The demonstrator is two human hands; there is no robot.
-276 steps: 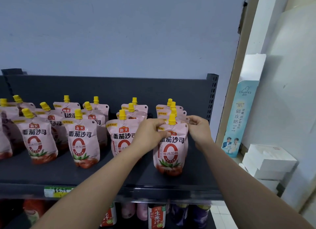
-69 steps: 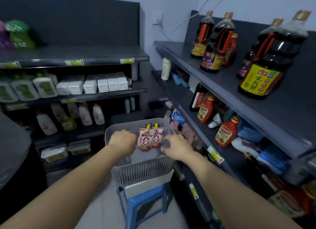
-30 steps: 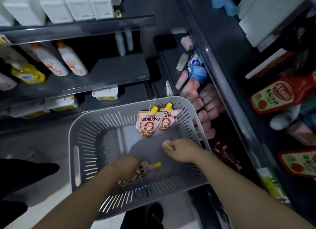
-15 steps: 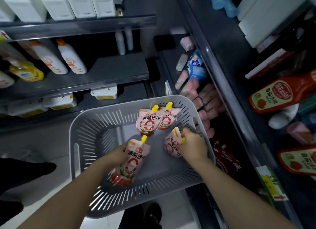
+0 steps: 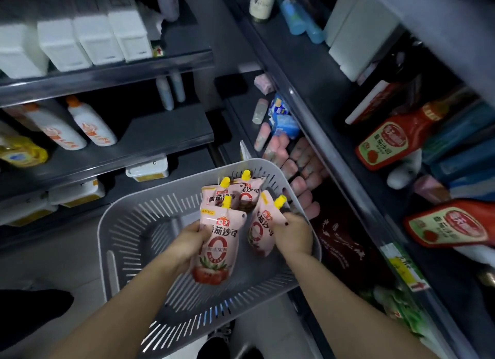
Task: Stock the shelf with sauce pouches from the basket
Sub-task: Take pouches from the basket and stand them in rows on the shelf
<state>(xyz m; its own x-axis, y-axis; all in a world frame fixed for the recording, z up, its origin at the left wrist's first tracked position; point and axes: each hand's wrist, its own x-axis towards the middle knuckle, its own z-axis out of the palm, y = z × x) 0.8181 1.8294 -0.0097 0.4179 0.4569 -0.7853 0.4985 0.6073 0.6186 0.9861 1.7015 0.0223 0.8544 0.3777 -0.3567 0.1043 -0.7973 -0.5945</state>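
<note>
A grey slotted basket (image 5: 126,241) sits below me. My left hand (image 5: 187,242) grips a pink tomato sauce pouch (image 5: 218,245) with a yellow cap, held upright over the basket's middle. My right hand (image 5: 293,234) grips a second pink pouch (image 5: 261,224) by its right side, tilted left, just beside the first. Two more pouches (image 5: 241,191) lean against the basket's far wall behind the held ones.
Dark shelves run along the right with red ketchup bottles (image 5: 391,141) and blue packs (image 5: 285,124). Left shelves hold white boxes (image 5: 80,34) and white bottles (image 5: 91,123). Pink tubes (image 5: 302,168) lie just past the basket's right rim. A dark shoe (image 5: 32,316) shows at lower left.
Both hands have lifted their pouches up from the basket floor and brought them closer together. The two pouches at the far wall have not moved.
</note>
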